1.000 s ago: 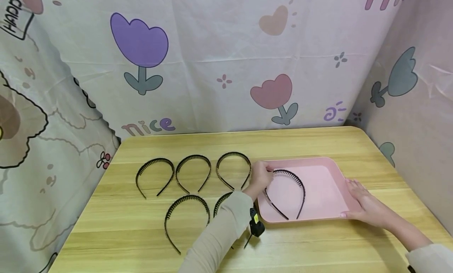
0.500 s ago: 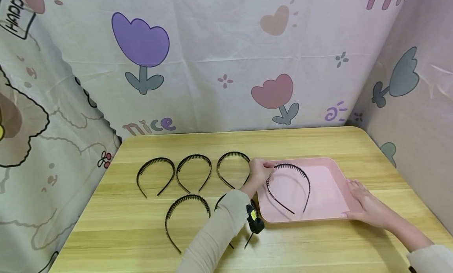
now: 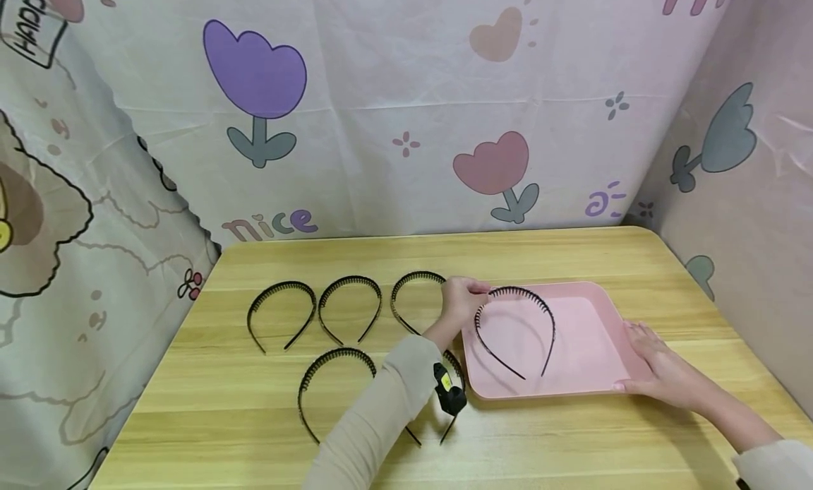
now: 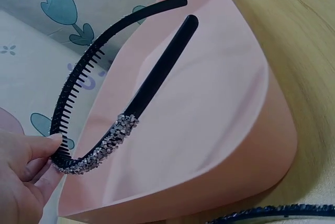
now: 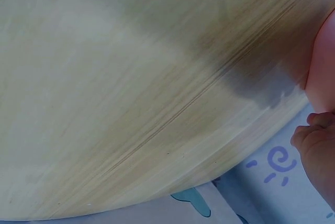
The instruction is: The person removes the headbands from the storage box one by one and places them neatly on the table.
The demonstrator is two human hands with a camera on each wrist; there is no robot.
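Note:
In the head view my left hand (image 3: 460, 303) pinches a black toothed headband (image 3: 550, 317) over the left part of a pink tray (image 3: 587, 335). The left wrist view shows thumb and fingers on the toothed arch of this headband (image 4: 108, 143); silvery glitter covers its outer side, and its smooth black ends point away from the hand. At the tray's right side my right hand (image 3: 660, 370) holds the rim, thumb at the front corner and fingers along the right wall. Only part of this right hand (image 5: 322, 148) shows in the right wrist view.
Several similar headbands lie left of the tray: a back row with a left headband (image 3: 281, 287), a middle headband (image 3: 351, 279) and a right headband (image 3: 419, 275), and a front headband (image 3: 336, 351). My left sleeve (image 3: 375, 412) partly covers another headband (image 3: 456, 368). Patterned cloth (image 3: 381, 73) hangs behind the table (image 3: 540, 440).
The left hand has shifted slightly up and left in the head view, and the pinched headband has risen over the tray. The right hand and the tray have stayed in place.

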